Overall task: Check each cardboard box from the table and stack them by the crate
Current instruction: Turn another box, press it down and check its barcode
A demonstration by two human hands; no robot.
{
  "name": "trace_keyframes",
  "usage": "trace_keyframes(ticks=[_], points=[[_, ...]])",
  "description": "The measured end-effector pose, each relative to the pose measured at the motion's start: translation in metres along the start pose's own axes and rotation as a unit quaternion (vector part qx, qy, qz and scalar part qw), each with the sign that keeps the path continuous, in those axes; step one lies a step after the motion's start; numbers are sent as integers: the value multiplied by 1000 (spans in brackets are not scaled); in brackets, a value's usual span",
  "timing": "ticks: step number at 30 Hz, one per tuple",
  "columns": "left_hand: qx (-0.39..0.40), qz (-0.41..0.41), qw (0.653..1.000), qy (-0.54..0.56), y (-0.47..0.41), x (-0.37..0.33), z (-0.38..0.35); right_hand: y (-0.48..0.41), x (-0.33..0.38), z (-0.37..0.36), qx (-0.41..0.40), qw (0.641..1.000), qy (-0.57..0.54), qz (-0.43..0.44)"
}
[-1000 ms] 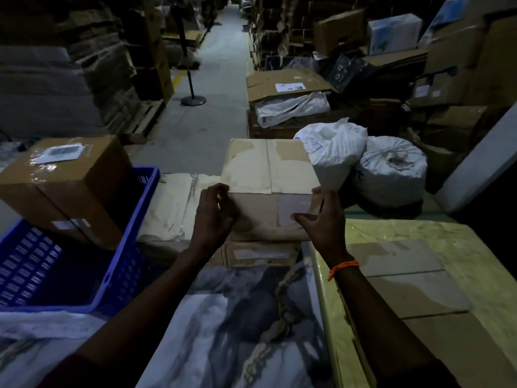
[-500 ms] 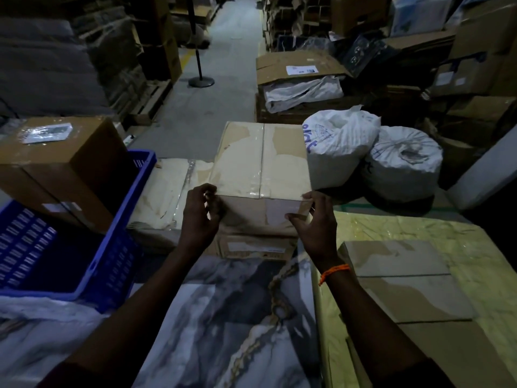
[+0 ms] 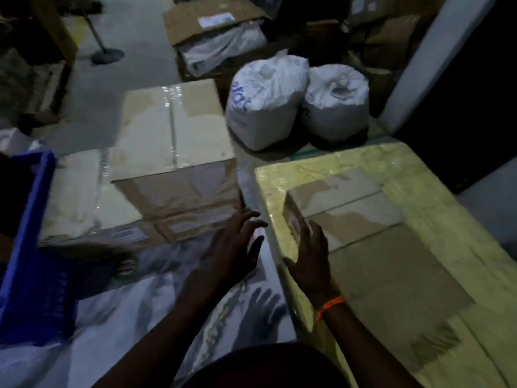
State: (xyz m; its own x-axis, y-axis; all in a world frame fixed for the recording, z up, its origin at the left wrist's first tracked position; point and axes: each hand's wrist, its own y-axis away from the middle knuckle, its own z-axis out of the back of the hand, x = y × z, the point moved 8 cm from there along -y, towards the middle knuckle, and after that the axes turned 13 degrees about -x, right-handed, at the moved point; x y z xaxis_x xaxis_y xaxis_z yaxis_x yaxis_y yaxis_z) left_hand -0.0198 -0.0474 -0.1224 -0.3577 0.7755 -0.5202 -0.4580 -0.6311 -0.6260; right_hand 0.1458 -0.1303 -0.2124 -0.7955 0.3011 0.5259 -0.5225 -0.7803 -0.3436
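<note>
L hand [image 3: 237,247], R hand [image 3: 310,256] now off taped cardboard box [image 3: 173,141], splayed, empty, R maybe touching flat carton [image 3: 349,208]

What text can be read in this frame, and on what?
No text can be read.
Blue print on the left white sack: blurred, illegible.
White label on the far open carton: too blurred.
Front label on the lower left box: too blurred.
</note>
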Motion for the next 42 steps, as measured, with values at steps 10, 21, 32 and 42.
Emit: trace_keyframes(ticks=[10,21,32,42], points=[[216,-102,965,111,36,-82,-143,132,-173,89,41,951,220,-214],[424,145,890,88,99,-95,-247,218,-240,182,-99,905,33,-413],[414,149,886,146,107,-168,-247,249,-245,216,-234,770,-214,-554],[319,201,897,231,77,-188,-118,247,-138,285,-280,823,-225,-439]])
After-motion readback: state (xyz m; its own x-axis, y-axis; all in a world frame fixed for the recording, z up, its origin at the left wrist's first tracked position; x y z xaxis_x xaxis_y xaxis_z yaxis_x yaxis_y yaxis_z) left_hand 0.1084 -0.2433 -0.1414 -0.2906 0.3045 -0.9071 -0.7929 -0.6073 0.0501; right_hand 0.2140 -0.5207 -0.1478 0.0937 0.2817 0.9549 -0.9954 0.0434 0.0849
